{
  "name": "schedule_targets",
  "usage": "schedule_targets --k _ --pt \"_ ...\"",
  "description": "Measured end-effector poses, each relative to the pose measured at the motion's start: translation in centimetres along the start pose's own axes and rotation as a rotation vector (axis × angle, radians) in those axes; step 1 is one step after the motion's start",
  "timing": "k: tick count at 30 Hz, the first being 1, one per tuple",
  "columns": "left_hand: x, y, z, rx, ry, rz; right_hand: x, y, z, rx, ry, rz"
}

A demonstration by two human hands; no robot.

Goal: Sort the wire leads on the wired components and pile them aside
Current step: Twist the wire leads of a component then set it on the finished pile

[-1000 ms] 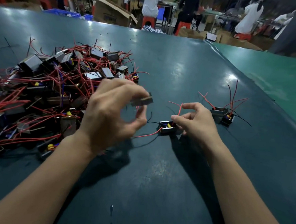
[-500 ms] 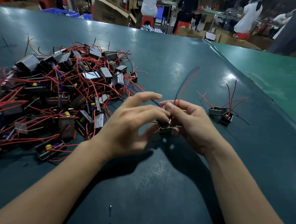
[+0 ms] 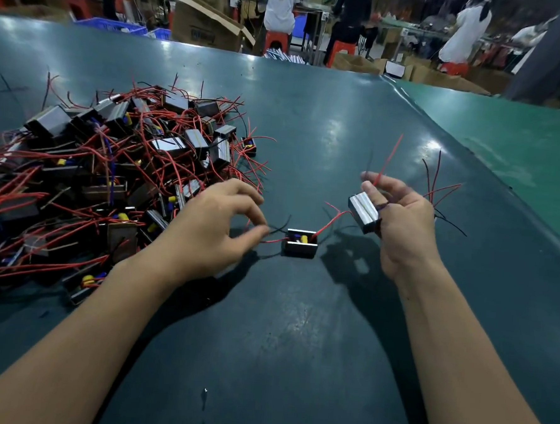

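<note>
On the dark green bench top, near the middle, one small wired component sits by itself, its open side up so the yellow and blue winding shows inside the metal frame. Red and black leads run out of it to both sides. The person's left hand hovers just beside it, fingers curled, thumb and forefinger closing on a thin black lead that trails from the component; the fingertips are blurred, so I cannot tell whether the pinch is complete.

The right hand is lifted off the bench and grips a second component, its shiny laminated face turned toward me. Thumb and fingers also pinch that part's leads, and a red wire stands up out of the grip.

To the left lies the big unsorted heap of the same parts, a tangle of red wire with metal blocks poking through. Behind the right hand, mostly hidden by it, red and black leads of the sorted pile stick up.

Beyond the bench edge stand a brown cardboard carton, blue crates and red stools, with people in white and black tops. The print on the carton is too blurred to read, and no label on any component is legible.
</note>
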State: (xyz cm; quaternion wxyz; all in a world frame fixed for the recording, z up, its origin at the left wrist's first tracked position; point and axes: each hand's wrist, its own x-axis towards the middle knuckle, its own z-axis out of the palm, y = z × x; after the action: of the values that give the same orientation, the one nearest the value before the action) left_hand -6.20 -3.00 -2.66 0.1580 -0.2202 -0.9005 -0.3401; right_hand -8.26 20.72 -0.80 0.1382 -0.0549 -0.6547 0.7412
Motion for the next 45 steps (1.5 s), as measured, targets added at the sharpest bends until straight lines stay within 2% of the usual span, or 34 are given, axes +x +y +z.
schedule_targets --k 3,6,9,13,20,23,27,28,29,32,35,37,40,45 --pt "0.2 0.4 -0.1 -0.226 0.153 -0.146 -0.1 0.0 -0.2 -0.014 -0.123 0.058" --pt "0.4 1.1 -0.5 -0.421 0.254 -0.206 -0.7 0.3 0.1 -0.209 -0.296 0.152" --pt "0.5 1.5 -0.7 -0.665 0.268 -0.259 -1.2 1.0 0.7 -0.275 -0.411 0.151" --pt "0.3 2.6 0.1 -1.033 0.140 -0.416 -1.5 0.9 1.3 -0.236 -0.443 0.117" --pt "-0.1 2.6 0.9 -0.914 -0.174 -0.385 -2.0 1.4 2.1 -0.240 -0.452 0.089" --pt "0.1 2.2 0.3 -1.044 -0.273 -0.462 -1.9 1.4 2.2 -0.205 -0.455 0.131" --pt "0.1 0.9 -1.2 -1.311 -0.552 -0.481 -1.9 1.2 1.9 -0.170 -0.497 0.130" --pt "0.1 0.9 -1.3 -1.333 -0.570 -0.475 -2.0 1.2 1.9 -0.158 -0.512 0.125" --pt "0.1 0.9 -1.0 -1.298 -0.532 -0.473 -2.2 1.1 2.0 -0.154 -0.528 0.117" --pt "0.2 1.6 0.7 -1.086 -0.241 -0.493 -2.5 1.2 2.2 -0.189 -0.543 0.043" --pt "0.2 2.2 2.3 -1.092 -0.060 -0.510 -2.6 1.1 2.3 -0.153 -0.551 0.033" --pt "0.4 2.3 2.8 -1.160 -0.008 -0.542 -2.6 1.0 2.2 -0.116 -0.557 0.064" --pt "0.4 2.5 3.0 -1.237 -0.012 -0.532 -2.6 0.9 2.1 -0.063 -0.582 0.114" --pt "0.3 2.7 2.9 -0.903 0.073 -0.355 -2.3 0.6 2.2 0.015 -0.522 0.062"
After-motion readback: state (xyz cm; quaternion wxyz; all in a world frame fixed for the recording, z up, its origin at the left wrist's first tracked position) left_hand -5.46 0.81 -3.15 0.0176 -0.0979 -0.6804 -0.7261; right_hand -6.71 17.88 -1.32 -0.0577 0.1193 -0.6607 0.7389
